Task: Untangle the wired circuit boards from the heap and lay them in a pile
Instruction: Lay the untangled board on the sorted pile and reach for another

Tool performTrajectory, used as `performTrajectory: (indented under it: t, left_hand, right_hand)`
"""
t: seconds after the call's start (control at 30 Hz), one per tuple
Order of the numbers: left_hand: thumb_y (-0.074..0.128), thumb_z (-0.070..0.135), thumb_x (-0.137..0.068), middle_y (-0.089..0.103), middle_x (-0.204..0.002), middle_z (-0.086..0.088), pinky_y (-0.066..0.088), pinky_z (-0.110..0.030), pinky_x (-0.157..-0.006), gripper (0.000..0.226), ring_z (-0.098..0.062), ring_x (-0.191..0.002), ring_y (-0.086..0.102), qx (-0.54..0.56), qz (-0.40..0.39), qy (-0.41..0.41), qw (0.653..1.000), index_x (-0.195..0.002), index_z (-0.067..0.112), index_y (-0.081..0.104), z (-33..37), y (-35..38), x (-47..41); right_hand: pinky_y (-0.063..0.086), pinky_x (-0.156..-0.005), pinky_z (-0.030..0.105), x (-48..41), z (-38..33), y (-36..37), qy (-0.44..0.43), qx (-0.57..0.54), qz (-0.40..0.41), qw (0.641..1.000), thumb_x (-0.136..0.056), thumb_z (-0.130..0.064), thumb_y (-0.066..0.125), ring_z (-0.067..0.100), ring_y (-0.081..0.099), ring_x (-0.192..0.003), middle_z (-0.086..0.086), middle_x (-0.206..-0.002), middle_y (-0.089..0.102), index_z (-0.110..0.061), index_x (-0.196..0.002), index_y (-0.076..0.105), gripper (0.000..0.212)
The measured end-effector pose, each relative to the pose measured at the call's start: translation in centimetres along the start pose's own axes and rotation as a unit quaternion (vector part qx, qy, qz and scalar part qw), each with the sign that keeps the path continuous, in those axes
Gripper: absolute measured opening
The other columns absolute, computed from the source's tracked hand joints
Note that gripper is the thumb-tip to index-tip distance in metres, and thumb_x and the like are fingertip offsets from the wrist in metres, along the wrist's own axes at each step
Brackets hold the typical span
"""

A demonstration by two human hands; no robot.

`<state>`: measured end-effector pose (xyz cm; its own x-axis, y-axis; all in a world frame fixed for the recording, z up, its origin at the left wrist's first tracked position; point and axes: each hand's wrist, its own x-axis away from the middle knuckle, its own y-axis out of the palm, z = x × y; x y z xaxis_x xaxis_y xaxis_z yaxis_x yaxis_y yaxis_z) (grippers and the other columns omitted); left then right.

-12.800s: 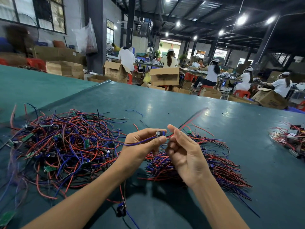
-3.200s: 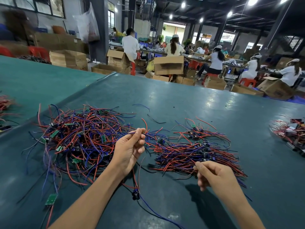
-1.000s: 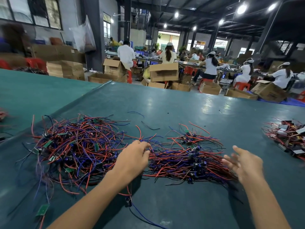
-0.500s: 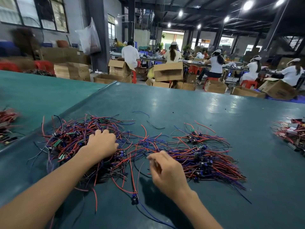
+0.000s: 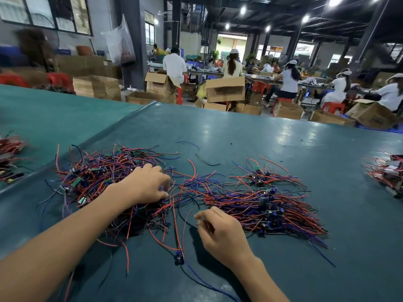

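table (image 5: pixel 239 136): smooth teal sheet with a dull sheen; lamp glare shows in pale patches
wires (image 5: pixel 104 168): thin, plastic-coated, red, blue and black, slightly shiny
circuit boards (image 5: pixel 76 182): green, flat, hard-looking; finish too small to tell
boxes (image 5: pixel 225 92): brown cardboard, matt, with creased flaps
bag (image 5: pixel 121 43): thin see-through plastic film, crinkled and glossy
stools (image 5: pixel 332 106): red plastic, smooth

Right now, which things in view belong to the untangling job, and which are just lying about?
Job in hand:
tangled heap
sorted pile
stray wired board, nearest the camera
left hand, fingers curled into the heap
right hand, curled, grasp unclear

Lying about:
wire bundle, far right
second bundle, far left
loose black wire
cardboard boxes
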<state>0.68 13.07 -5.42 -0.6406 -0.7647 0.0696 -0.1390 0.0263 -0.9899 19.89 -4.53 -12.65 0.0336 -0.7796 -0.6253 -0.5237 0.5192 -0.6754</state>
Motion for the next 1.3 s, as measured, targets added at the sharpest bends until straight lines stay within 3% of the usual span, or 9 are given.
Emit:
performTrajectory:
  t: [0.23, 0.33, 0.47, 0.57, 0.73, 0.97, 1.07, 1.17, 1.3]
  left_hand:
    - [0.06, 0.05, -0.088, 0.057, -0.123, -0.003, 0.039, -0.048, -0.097, 0.038, -0.031, -0.12, 0.048, -0.066, -0.072, -0.037, 0.995, -0.116, 0.025, 0.066, 1.9, -0.2, -0.6]
    - [0.057, 0.03, -0.084, 0.065, -0.114, -0.007, 0.039, -0.043, -0.085, 0.013, -0.031, -0.11, 0.055, -0.091, -0.03, -0.029, 0.995, -0.093, 0.02, 0.061, 2.9, -0.7, -0.5]
    - [0.054, 0.023, -0.085, 0.062, -0.117, -0.009, 0.045, -0.042, -0.089, 0.028, -0.033, -0.112, 0.057, -0.079, -0.009, -0.05, 0.996, -0.108, 0.012, 0.064, 3.8, -0.5, -0.2]
    - [0.055, 0.023, -0.083, 0.064, -0.112, -0.008, 0.045, -0.041, -0.086, 0.025, -0.033, -0.108, 0.06, -0.021, 0.035, -0.077, 0.996, -0.103, 0.015, 0.067, 3.6, -0.7, -0.1]
    - [0.061, 0.011, -0.08, 0.076, -0.091, -0.002, 0.057, -0.033, -0.082, 0.024, -0.023, -0.09, 0.069, 0.247, 0.044, -0.136, 0.958, -0.091, 0.02, 0.081, 2.2, -2.0, -0.1]
    - [0.067, 0.018, -0.09, 0.074, -0.084, 0.001, 0.044, -0.022, -0.073, 0.009, -0.017, -0.083, 0.069, 0.344, 0.159, -0.147, 0.914, -0.086, 0.023, 0.074, 1.6, -4.8, -0.3]
    - [0.067, 0.016, -0.094, 0.076, -0.086, 0.0, 0.053, -0.025, -0.073, 0.005, -0.015, -0.08, 0.073, 0.469, 0.221, -0.117, 0.847, -0.094, 0.016, 0.071, 1.7, -6.3, 0.3]
    - [0.063, 0.012, -0.099, 0.077, -0.093, -0.004, 0.051, -0.02, -0.066, 0.01, -0.01, -0.075, 0.074, 0.643, 0.23, -0.077, 0.727, -0.107, 0.012, 0.066, 2.4, -7.3, 1.4]
    - [0.056, 0.011, -0.101, 0.074, -0.103, -0.008, 0.058, -0.037, -0.078, 0.021, -0.019, -0.086, 0.072, 0.826, 0.131, -0.013, 0.547, -0.121, 0.009, 0.064, 3.5, -7.7, 2.3]
  right_hand:
    - [0.054, -0.057, 0.034, 0.1, -0.1, 0.1, 0.001, -0.002, 0.016, 1.0, -0.087, -0.009, 0.068, 0.019, 0.062, -0.067, -0.003, -0.085, 0.066, -0.012, -0.095, 0.072, 0.01]
    - [0.054, -0.059, 0.034, 0.1, -0.1, 0.2, 0.003, -0.004, 0.016, 1.0, -0.088, -0.01, 0.067, 0.019, 0.063, -0.069, -0.003, -0.086, 0.067, -0.012, -0.096, 0.072, 0.009]
    - [0.054, -0.061, 0.031, 0.0, 0.0, 0.1, 0.014, -0.009, 0.028, 0.999, -0.09, -0.013, 0.064, 0.014, 0.062, -0.072, -0.005, -0.089, 0.067, -0.013, -0.098, 0.071, 0.011]
    - [0.053, -0.062, 0.031, 0.0, 0.1, 0.1, 0.017, -0.005, 0.026, 1.0, -0.091, -0.017, 0.061, 0.014, 0.062, -0.073, -0.005, -0.089, 0.066, -0.014, -0.099, 0.07, 0.013]
    - [0.053, -0.068, 0.028, 0.0, 0.2, 0.2, 0.037, -0.02, 0.045, 0.998, -0.091, -0.016, 0.065, 0.008, 0.064, -0.077, -0.007, -0.096, 0.07, -0.015, -0.109, 0.069, 0.019]
    - [0.048, -0.061, 0.02, -0.2, -0.1, 0.1, 0.038, -0.023, 0.047, 0.998, -0.09, -0.016, 0.067, 0.002, 0.054, -0.067, -0.011, -0.085, 0.065, -0.016, -0.109, 0.07, 0.019]
    - [0.05, -0.057, 0.025, -0.1, 0.0, 0.1, 0.022, -0.021, 0.05, 0.998, -0.091, -0.016, 0.066, -0.001, 0.05, -0.062, -0.012, -0.084, 0.065, -0.015, -0.108, 0.07, 0.018]
    - [0.052, -0.058, 0.029, 0.0, 0.1, 0.2, 0.019, -0.027, 0.058, 0.998, -0.091, -0.016, 0.065, 0.006, 0.058, -0.063, -0.009, -0.09, 0.068, -0.015, -0.108, 0.07, 0.018]
    - [0.054, -0.064, 0.028, 0.1, 0.1, 0.3, 0.025, -0.033, 0.061, 0.997, -0.089, -0.014, 0.067, 0.007, 0.062, -0.071, -0.009, -0.095, 0.069, -0.015, -0.106, 0.071, 0.018]
